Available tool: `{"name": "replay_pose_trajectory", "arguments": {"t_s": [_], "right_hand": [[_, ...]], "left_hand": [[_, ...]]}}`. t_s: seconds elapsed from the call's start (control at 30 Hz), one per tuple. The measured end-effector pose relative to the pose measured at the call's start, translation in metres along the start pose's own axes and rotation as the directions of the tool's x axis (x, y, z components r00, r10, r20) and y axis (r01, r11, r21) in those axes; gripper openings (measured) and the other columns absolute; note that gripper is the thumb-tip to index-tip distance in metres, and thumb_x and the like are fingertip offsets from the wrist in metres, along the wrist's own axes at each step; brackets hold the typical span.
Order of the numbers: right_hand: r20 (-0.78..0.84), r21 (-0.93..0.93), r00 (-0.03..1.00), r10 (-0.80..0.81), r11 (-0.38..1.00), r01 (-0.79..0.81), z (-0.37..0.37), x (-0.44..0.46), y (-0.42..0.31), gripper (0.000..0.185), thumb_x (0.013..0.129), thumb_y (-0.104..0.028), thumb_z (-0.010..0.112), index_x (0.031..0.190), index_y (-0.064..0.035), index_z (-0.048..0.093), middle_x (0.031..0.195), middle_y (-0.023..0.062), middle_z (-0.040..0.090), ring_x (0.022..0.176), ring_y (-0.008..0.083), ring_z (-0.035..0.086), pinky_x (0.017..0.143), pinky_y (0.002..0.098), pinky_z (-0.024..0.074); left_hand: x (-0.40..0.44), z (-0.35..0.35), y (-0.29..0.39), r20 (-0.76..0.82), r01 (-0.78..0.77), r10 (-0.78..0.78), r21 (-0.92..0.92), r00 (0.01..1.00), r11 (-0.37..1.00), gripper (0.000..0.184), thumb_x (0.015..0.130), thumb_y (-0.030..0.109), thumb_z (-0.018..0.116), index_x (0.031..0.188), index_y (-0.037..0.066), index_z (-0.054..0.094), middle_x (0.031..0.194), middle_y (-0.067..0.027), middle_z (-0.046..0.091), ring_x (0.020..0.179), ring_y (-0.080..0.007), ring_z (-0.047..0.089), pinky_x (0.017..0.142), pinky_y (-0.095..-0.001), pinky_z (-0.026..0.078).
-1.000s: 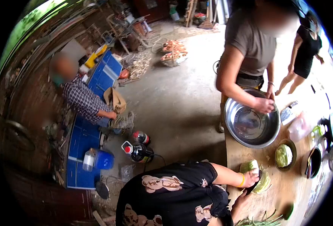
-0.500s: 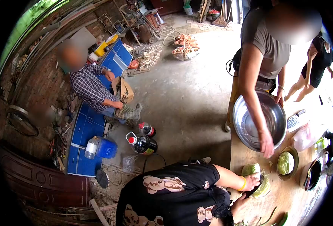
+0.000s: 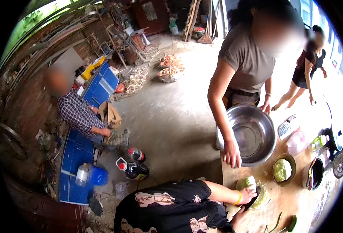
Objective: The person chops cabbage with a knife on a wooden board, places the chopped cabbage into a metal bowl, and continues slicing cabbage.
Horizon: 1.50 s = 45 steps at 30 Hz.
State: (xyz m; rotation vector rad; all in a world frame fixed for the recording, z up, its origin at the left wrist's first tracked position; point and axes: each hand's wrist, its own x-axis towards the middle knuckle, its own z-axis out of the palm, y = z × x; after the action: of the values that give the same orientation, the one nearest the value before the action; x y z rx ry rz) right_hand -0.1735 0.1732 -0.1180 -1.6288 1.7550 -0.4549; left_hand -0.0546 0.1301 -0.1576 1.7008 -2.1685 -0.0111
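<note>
Hands (image 3: 247, 193) curled, dark knife (image 3: 254, 199) held, cabbage (image 3: 262, 199) alongside

Wooden table (image 3: 303, 209) stands beneath the grip (image 3: 247, 193), brightly lit grey floor (image 3: 171, 112) lies beyond it, blue cabinets (image 3: 76, 151) stand well left of it before a brown wall (image 3: 24, 89), and a dark red door (image 3: 43, 204) is noted farther left, lower down.

The black top (image 3: 167, 211) seems bear-printed, the wristband (image 3: 239, 197) yellow.
</note>
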Motion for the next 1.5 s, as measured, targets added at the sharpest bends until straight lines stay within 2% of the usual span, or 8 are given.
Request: {"name": "replay_pose_trajectory", "arguments": {"t_s": [0.1,0.17,0.23,0.43,0.5,0.57,0.73,1.5], "right_hand": [[-0.126,0.001,0.931,-0.344,0.938,0.347,0.011,0.006,0.014,0.031,0.084,-0.017,0.05,0.109,-0.0005,0.045,0.083,0.026,0.057,0.074,0.0385,0.056,0.062,0.043,0.0435],[-0.012,0.089,0.989,-0.149,0.985,0.149,0.002,-0.001,-0.004,0.031,0.083,-0.016,0.05,0.109,0.0012,0.044,0.086,0.0268,0.056,0.079,0.0396,0.055,0.067,0.0431,0.0429],[-0.05,0.066,0.985,-0.163,0.984,0.166,-0.003,-0.009,-0.018,0.029,0.082,-0.015,0.051,0.105,0.0016,0.045,0.085,0.0265,0.056,0.079,0.04,0.055,0.067,0.0431,0.0427],[-0.117,-0.032,0.969,-0.218,0.976,0.216,0.015,0.01,0.02,0.02,0.075,-0.011,0.056,0.087,0.003,0.047,0.075,0.0266,0.054,0.074,0.0433,0.052,0.063,0.0441,0.0407],[-0.094,-0.097,0.968,-0.232,0.97,0.223,0.01,0.008,0.013,0.019,0.076,-0.011,0.056,0.084,0.0032,0.046,0.072,0.0265,0.052,0.072,0.0459,0.049,0.061,0.0486,0.0382],[-0.119,-0.01,0.952,-0.283,0.959,0.284,0.014,0.011,0.024,0.019,0.075,-0.01,0.056,0.085,0.0025,0.046,0.071,0.0263,0.051,0.071,0.0449,0.05,0.06,0.0485,0.0383],[-0.09,0.021,0.975,-0.205,0.978,0.207,0.009,0.004,0.011,0.021,0.073,-0.008,0.058,0.087,0.0017,0.046,0.078,0.026,0.053,0.077,0.0434,0.052,0.064,0.0459,0.0402],[-0.027,0.022,0.992,-0.12,0.992,0.121,-0.012,-0.009,-0.023,0.017,0.075,-0.007,0.053,0.087,-0.0004,0.043,0.076,0.026,0.054,0.075,0.0449,0.052,0.061,0.0481,0.0404]], "left_hand": [[-0.002,0.014,-0.003,-0.065,-0.006,0.007,0.007,0.998,1.0,0.025,0.07,0.018,0.045,0.078,0.006,0.065,0.101,-0.0051,0.049,0.104,-0.0246,0.042,0.103,-0.052,0.014],[-0.004,-0.001,-0.001,0.025,0.0,0.0,-0.019,1.0,1.0,0.027,0.07,0.018,0.045,0.082,0.005,0.065,0.104,-0.0038,0.047,0.107,-0.0234,0.039,0.103,-0.0504,0.016],[-0.006,0.009,-0.001,-0.123,0.005,0.0,0.043,0.992,0.999,0.027,0.067,0.02,0.048,0.083,0.006,0.064,0.109,-0.0045,0.047,0.11,-0.0235,0.038,0.103,-0.0491,0.017],[-0.003,-0.032,0.002,0.161,0.011,-0.017,0.037,0.987,0.999,0.028,0.068,0.017,0.045,0.085,0.005,0.064,0.109,-0.0037,0.05,0.111,-0.0202,0.041,0.103,-0.0467,0.017],[-0.008,-0.01,-0.003,-0.113,-0.055,0.064,0.083,0.992,0.995,0.024,0.068,0.017,0.046,0.079,0.006,0.064,0.102,-0.0039,0.046,0.107,-0.022,0.039,0.101,-0.0496,0.018],[-0.004,-0.026,-0.002,0.117,-0.049,0.041,0.071,0.992,0.996,0.024,0.069,0.017,0.046,0.081,0.008,0.066,0.106,-0.0035,0.046,0.109,-0.0221,0.038,0.101,-0.0496,0.016],[-0.003,-0.041,-0.002,0.219,-0.05,0.046,0.01,0.975,0.999,0.025,0.068,0.017,0.049,0.085,0.005,0.063,0.111,-0.005,0.047,0.114,-0.0206,0.036,0.102,-0.0492,0.016],[-0.001,-0.065,-0.002,0.331,-0.063,0.063,-0.01,0.942,0.998,0.027,0.067,0.018,0.054,0.089,0.005,0.062,0.121,-0.0099,0.044,0.117,-0.0232,0.036,0.101,-0.0486,0.014]]}}
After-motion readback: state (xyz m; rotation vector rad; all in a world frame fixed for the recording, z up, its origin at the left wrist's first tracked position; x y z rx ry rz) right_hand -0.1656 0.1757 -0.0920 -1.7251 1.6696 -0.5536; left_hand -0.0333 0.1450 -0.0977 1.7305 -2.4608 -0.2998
